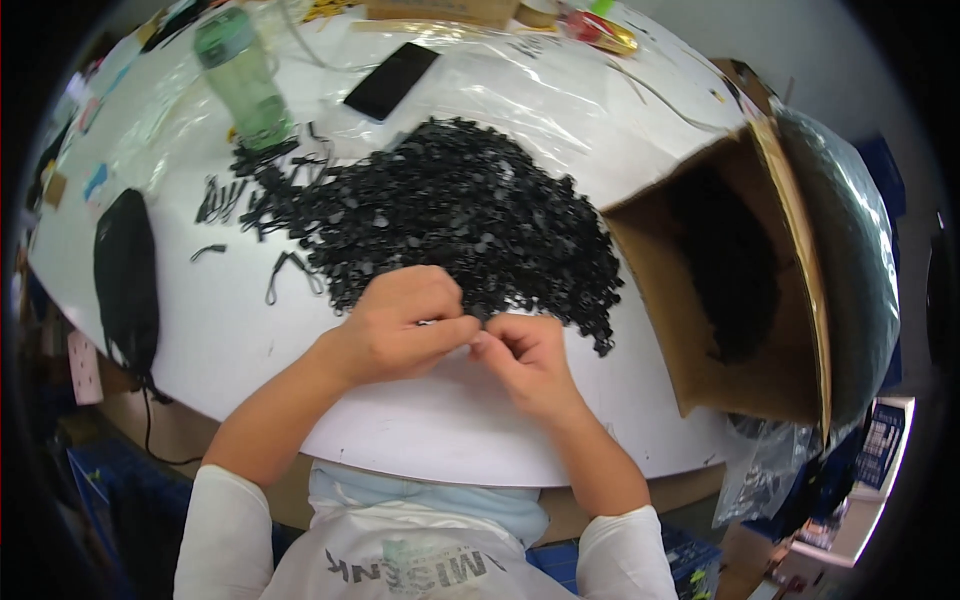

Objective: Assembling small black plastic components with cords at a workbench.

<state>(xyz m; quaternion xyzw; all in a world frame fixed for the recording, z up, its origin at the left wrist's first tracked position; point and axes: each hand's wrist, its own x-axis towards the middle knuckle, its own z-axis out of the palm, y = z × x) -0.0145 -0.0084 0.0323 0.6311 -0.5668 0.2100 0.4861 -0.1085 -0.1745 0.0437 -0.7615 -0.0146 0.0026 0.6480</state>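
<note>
My left hand and my right hand meet at their fingertips just in front of a big heap of small black pieces. Both are closed in a pinch, thumbs against bent fingers. Whatever they hold is tiny and dark, and it blends into the heap behind, so I cannot make it out. Many pieces in the heap look like flat, shiny discs. To the left of it lie several thin black cord loops, some single and some in a loose row.
An open cardboard box lies tipped at the right, black contents inside. A black pouch rests at the left of the white table. Behind the heap are a green-lidded bottle, a black phone and clear plastic sheeting.
</note>
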